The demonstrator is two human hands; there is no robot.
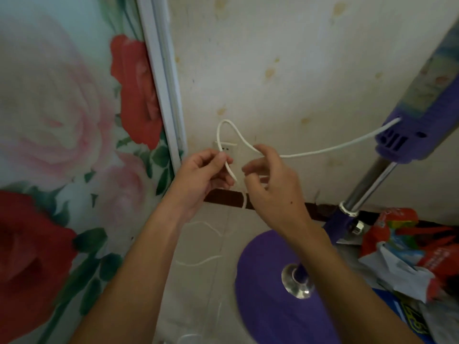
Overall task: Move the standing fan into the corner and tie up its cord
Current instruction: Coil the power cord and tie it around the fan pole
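The purple standing fan stands at the right by the wall, with its round base, chrome pole and purple control housing. A white cord leaves the housing and runs left to my hands, where it forms an upright loop. My left hand pinches one leg of the loop between thumb and fingers. My right hand holds the other leg, fingers curled around it. More cord lies in slack waves on the floor below my arms.
A wall socket sits behind the loop. A sliding door with a large rose print fills the left, with its white frame. Crumpled plastic bags and packaging are piled at the right by the fan.
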